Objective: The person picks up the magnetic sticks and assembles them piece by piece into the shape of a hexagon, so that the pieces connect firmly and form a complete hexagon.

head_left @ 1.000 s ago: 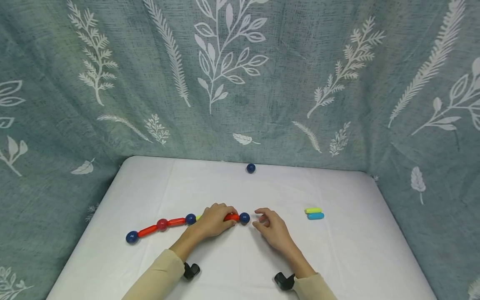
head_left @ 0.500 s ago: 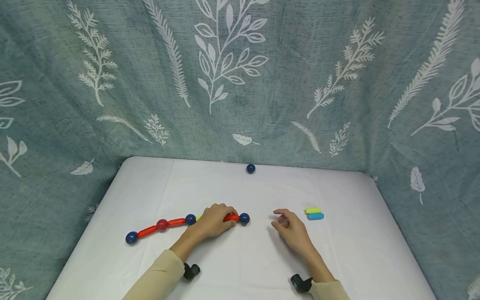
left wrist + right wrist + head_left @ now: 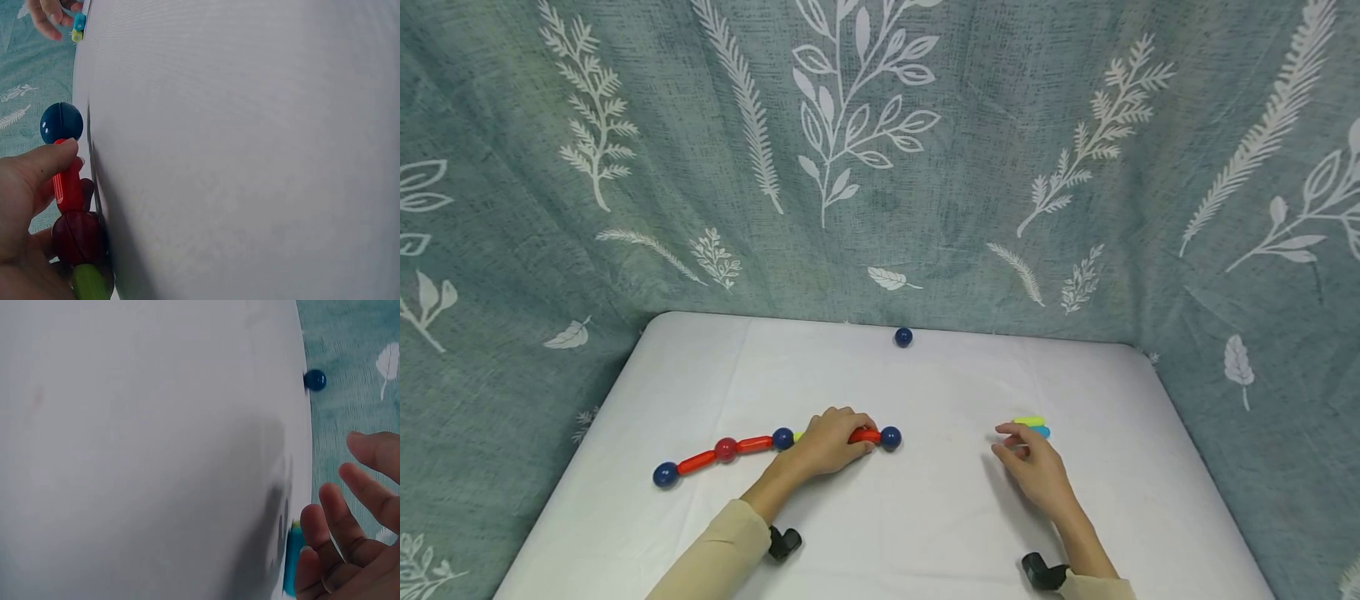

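Note:
A chain of balls and rods lies on the white table, from a blue ball [image 3: 666,475] at the left, past a red ball [image 3: 726,450], to another blue ball [image 3: 891,438] at the right end. My left hand [image 3: 827,440] grips its right part, thumb on a red rod [image 3: 69,187]; below that, the left wrist view has a dark red ball [image 3: 79,237] and a yellow-green rod [image 3: 90,282]. My right hand [image 3: 1037,471], holding nothing, hovers with loosely bent fingers beside a loose yellow-green rod [image 3: 1028,421] and a light blue rod [image 3: 1041,432], partly covering them.
A single blue ball [image 3: 903,337] sits near the far edge of the table [image 3: 955,517]. Behind it hangs a green leaf-patterned cloth [image 3: 955,208].
My right hand has moved right, away from the chain's end ball and over to the two loose rods. The left hand and the chain have stayed in place.

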Demonstrator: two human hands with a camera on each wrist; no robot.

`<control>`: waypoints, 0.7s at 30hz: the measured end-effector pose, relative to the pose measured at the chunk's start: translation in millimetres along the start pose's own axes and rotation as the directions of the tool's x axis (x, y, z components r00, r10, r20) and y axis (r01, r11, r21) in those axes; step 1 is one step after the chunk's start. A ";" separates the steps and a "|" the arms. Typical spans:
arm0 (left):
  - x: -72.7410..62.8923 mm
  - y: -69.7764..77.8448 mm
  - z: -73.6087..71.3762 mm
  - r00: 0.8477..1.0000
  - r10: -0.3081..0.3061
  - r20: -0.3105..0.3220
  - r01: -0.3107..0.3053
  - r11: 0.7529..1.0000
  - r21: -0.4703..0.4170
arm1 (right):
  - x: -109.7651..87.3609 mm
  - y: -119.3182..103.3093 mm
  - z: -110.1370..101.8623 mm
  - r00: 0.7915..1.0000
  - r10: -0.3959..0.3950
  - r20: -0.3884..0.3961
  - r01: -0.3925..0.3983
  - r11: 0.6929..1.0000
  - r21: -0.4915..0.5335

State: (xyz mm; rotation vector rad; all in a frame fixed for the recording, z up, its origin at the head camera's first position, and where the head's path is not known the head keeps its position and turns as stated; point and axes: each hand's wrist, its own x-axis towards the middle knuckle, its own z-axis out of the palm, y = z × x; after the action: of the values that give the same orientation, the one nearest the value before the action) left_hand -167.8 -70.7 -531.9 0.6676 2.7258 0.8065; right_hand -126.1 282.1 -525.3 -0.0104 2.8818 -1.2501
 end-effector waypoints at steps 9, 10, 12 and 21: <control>0.1 -0.7 0.5 1.000 0.005 -0.004 -0.005 1.000 -0.003 | 2.6 21.1 -28.3 0.996 -0.009 -0.084 0.004 0.998 -0.065; 0.3 -0.8 0.6 1.000 0.004 -0.004 -0.004 1.000 -0.002 | 3.3 23.3 -31.1 0.996 -0.010 -0.092 0.003 0.997 -0.073; 0.9 -1.2 1.1 1.000 -0.001 -0.002 0.001 1.000 0.000 | 5.4 27.5 -35.8 0.994 -0.007 -0.107 -0.002 0.996 -0.088; 1.1 0.1 0.0 1.000 -0.003 -0.004 0.003 1.000 -0.005 | 15.4 43.6 -43.4 0.992 0.023 -0.125 -0.038 0.993 -0.114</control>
State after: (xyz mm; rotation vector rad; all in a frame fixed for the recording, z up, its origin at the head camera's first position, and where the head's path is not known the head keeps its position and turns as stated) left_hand -168.7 -70.1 -531.9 0.6608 2.7271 0.8143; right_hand -141.9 343.5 -527.4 0.1145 3.0426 -1.1151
